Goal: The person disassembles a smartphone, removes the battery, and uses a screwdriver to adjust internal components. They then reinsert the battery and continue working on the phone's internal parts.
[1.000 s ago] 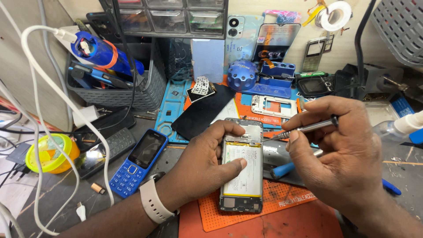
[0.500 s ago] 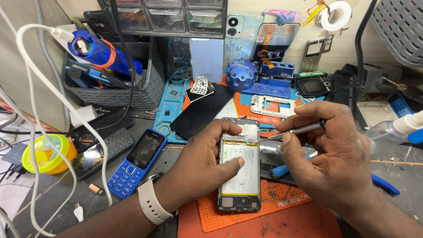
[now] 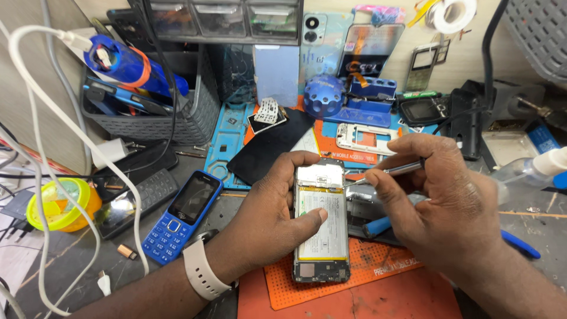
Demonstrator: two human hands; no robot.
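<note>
While the left hand (image 3: 269,221) is curled around the opened phone (image 3: 321,221) from its left edge, thumb pressed flat on the battery, the phone sits back-off over the orange mat (image 3: 378,274) on the table (image 3: 77,260). You can see the big silvery battery and the circuit board at the bottom end. The right hand (image 3: 440,210) pinches a thin metal tool (image 3: 387,171), tip at the phone's top right edge. Further back: a blue keypad phone (image 3: 183,215) and a grey basket (image 3: 147,112).
</note>
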